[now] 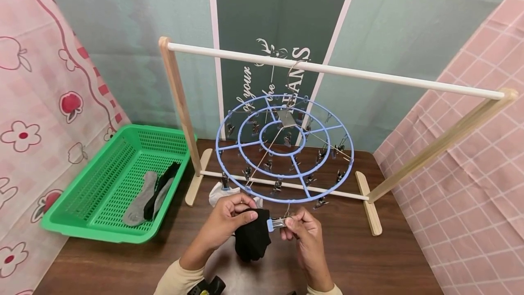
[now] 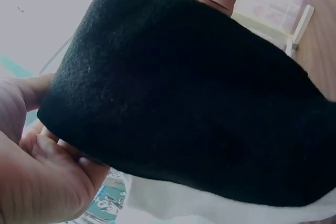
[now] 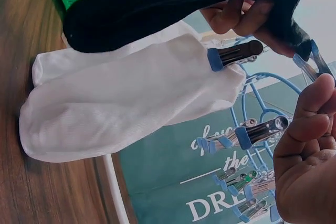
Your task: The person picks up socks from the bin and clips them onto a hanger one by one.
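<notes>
My left hand pinches a black sock near its opening, thumb on the near side. The rest of the sock hangs down in front of me. At its right edge my right hand pinches a metal clip with blue tips. In the right wrist view the jaws of that clip stand apart at the sock's edge. White socks hang close by from another clip. Both clips belong to a round blue hanger with several clips around its rings.
The hanger hooks over the white bar of a wooden-legged rack on the brown table. To the left, a green basket holds a grey sock and a black one. Curtains surround the table.
</notes>
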A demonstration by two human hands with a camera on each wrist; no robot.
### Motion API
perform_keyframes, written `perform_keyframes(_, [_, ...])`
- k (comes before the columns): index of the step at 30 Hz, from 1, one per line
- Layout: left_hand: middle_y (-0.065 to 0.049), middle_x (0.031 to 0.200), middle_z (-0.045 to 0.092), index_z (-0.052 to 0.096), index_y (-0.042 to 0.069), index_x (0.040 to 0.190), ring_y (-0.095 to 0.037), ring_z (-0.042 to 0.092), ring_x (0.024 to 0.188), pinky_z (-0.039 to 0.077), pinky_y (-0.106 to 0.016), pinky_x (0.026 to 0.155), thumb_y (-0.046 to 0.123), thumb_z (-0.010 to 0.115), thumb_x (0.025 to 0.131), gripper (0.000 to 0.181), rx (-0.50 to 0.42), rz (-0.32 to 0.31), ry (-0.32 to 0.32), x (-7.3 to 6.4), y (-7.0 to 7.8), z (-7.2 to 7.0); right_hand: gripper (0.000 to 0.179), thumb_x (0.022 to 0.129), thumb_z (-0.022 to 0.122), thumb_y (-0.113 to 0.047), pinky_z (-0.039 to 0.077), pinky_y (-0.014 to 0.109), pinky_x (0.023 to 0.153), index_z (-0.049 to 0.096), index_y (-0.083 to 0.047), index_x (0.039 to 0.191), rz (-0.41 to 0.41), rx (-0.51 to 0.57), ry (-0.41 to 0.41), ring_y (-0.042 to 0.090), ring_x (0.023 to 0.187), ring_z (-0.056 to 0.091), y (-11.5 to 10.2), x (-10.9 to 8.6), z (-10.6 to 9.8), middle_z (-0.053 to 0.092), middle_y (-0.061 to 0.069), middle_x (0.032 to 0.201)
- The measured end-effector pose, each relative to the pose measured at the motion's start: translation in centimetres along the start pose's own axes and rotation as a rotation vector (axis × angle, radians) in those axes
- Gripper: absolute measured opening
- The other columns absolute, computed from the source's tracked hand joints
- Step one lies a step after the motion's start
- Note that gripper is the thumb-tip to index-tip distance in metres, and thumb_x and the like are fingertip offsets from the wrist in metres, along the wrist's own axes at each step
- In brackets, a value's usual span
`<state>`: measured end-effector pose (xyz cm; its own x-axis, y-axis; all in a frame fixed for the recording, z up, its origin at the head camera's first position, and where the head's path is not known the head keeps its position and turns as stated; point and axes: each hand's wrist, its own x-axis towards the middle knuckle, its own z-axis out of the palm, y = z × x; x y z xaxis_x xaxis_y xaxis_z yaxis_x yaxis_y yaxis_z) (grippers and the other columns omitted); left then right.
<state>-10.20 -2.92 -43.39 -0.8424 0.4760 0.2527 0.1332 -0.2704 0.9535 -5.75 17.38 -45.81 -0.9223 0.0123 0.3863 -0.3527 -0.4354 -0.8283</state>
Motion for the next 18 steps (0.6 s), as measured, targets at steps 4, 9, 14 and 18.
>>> perform_keyframes(4, [0.000, 0.086, 0.068, 0.057, -0.015, 0.097, -0.008, 0.063, 0.077, 0.050, -0.021, 0.068, -0.004, 0.064, 0.089, 0.015, 0.004, 0.004, 0.032, 0.04, -0.20, 0.15, 0.032, 0.090, 0.041, 0.017, 0.039, 0.023, 0.050, 0.051, -0.012, 0.081, 0.009, -0.009, -0.002, 0.013, 0.053, 0.050, 0.09, 0.00, 0.05, 0.051, 0.000, 0.063])
perform_keyframes(9, [0.000, 0.086, 0.068, 0.058, -0.014, 0.097, -0.008, 0.063, 0.077, 0.050, -0.021, 0.069, -0.003, 0.065, 0.088, 0.016, 0.004, -0.007, 0.048, 0.06, -0.22, 0.59, 0.031, 0.090, 0.041, 0.018, 0.037, 0.026, 0.048, 0.051, -0.010, 0.080, -0.006, 0.004, -0.019, 0.012, 0.054, 0.051, 0.26, 0.06, 0.10, 0.052, 0.000, 0.065])
perform_keyframes(14, [0.002, 0.087, 0.068, 0.057, -0.016, 0.096, -0.007, 0.062, 0.078, 0.050, -0.020, 0.069, -0.005, 0.064, 0.088, 0.016, -0.020, 0.005, 0.056, 0.03, -0.30, 0.83, 0.031, 0.090, 0.041, 0.016, 0.038, 0.023, 0.050, 0.052, -0.012, 0.080, 0.006, 0.000, -0.019, 0.011, 0.054, 0.051, 0.24, 0.04, 0.23, 0.053, -0.003, 0.065])
perform_keyframes(18, [0.002, 0.086, 0.067, 0.057, -0.016, 0.096, -0.007, 0.061, 0.078, 0.049, -0.020, 0.069, -0.005, 0.064, 0.088, 0.015, -0.020, 0.019, 0.053, 0.05, -0.40, 0.85, 0.031, 0.090, 0.042, 0.015, 0.040, 0.020, 0.052, 0.051, -0.013, 0.080, 0.034, -0.015, -0.008, 0.009, 0.055, 0.051, 0.22, 0.01, 0.21, 0.052, -0.004, 0.064])
